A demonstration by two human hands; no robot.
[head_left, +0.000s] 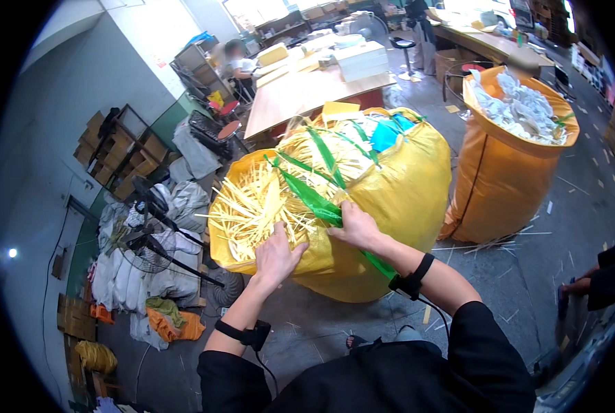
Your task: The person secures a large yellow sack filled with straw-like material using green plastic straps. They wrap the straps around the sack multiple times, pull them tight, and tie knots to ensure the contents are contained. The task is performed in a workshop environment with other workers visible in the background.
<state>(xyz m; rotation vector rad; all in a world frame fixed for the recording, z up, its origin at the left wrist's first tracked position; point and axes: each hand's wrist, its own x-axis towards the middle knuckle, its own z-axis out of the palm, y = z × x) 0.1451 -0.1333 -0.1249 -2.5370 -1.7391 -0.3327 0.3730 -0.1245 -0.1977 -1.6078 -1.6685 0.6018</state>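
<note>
Where the yellow sack (410, 186) bulges near me, I have both hands on its near side. My left hand (274, 255) lies over the rim at the edge of the strips (249, 199), and I cannot tell whether its fingers grasp the sack wall or only press it. My right hand (357, 227) sits farther right, against the green band (314, 199); its fingertips are hidden, so I cannot tell how firmly it grips.

The yellow sack stands in the middle of the scene, heaped with thin pale-yellow strips that spill over its left rim. A blue piece (388, 134) shows at its far right, and a flat yellow piece (340, 110) lies at its far edge. The green band runs across the heap and shows again below my right wrist.

To the far right stands the orange sack (503, 182), upright, full to the rim with crumpled white plastic (517, 110).

As for pose, my left forearm reaches up from the near left, its hand bent to the right with the thumb apart. My right forearm slants in from the near right, its fingers curled downward.

Farther out, white bags (125, 275) pile up at left, and a table (293, 103) stands at the far side, holding a white stack (362, 62).
</note>
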